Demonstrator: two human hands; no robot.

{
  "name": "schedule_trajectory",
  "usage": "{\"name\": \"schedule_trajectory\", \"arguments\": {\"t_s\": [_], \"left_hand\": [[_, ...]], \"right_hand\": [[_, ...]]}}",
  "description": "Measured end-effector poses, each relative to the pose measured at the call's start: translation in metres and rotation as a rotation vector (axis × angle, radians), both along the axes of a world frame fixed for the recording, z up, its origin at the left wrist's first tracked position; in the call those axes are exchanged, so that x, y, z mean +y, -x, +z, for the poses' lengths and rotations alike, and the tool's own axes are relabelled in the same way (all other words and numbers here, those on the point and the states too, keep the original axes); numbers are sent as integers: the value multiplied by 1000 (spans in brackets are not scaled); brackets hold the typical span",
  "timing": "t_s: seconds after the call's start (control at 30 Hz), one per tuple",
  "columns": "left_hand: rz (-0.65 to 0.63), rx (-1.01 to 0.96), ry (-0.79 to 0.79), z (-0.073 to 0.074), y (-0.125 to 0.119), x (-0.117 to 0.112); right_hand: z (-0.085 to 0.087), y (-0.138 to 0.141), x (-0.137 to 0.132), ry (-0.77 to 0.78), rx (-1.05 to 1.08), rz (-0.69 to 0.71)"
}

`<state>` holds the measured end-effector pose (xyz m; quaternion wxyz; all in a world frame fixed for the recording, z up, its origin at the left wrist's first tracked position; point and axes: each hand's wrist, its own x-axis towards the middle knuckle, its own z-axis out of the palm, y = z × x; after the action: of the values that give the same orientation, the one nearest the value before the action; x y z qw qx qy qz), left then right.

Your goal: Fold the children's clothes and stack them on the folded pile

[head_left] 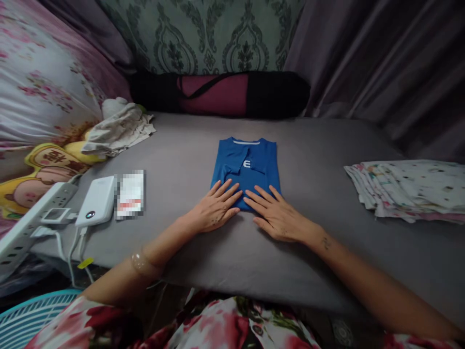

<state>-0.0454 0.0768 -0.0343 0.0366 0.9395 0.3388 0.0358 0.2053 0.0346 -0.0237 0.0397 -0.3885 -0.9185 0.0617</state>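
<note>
A blue shirt (241, 160) lies folded into a rough rectangle on the grey sheet, its collar at the far end and its sleeves turned inward over the front. A small white mark shows between the sleeves. On the near left part of the shirt, my left hand (215, 207) rests flat with fingers stretched out. My right hand (272, 213) lies flat on the near right part, fingers spread too. Both palms face down, and the hands partly cover the shirt's near edge.
At right sits a stack of folded printed cloths (407, 189). Left are a white power bank (96, 198), a blurred packet (131, 194), a power strip (36, 223) with cables, and a crumpled cloth (121, 126). A long black-and-maroon bag (218, 94) lines the back. A blue basket (36, 315) stands below.
</note>
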Motion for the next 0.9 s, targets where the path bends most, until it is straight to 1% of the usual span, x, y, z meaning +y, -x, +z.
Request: {"name": "schedule_trajectory", "arguments": {"t_s": [0.1, 0.27, 0.33, 0.43, 0.5, 0.57, 0.6, 0.67, 0.73, 0.83, 0.9], "left_hand": [[37, 34, 49, -4, 5, 0], [74, 34, 82, -7, 9, -4], [89, 38, 86, -4, 7, -5], [92, 36, 96, 9, 2, 1], [120, -12, 46, 19, -5, 8], [158, -68, -42, 23, -16, 15], [169, -84, -79, 23, -21, 19], [162, -77, -107, 15, -31, 24], [160, -49, -95, 1, -38, 27], [173, -25, -80, -18, -40, 28], [178, -25, -86, -23, -39, 28]], "right_hand": [[-4, -3, 4, 56, -2, 44], [-8, -6, 3, 118, 40, 41], [-6, -7, 5, 159, 54, 38], [1, -11, 12, 242, 75, 35], [4, -10, 21, 199, 94, -47], [3, -5, 30, 72, 93, -193], [1, -1, 35, 6, 80, -265], [-7, 9, 41, -71, 38, -364], [-16, 18, 43, -95, 3, -428], [-26, 24, 42, -107, -14, -467], [-27, 25, 41, -116, -9, -462]]}}
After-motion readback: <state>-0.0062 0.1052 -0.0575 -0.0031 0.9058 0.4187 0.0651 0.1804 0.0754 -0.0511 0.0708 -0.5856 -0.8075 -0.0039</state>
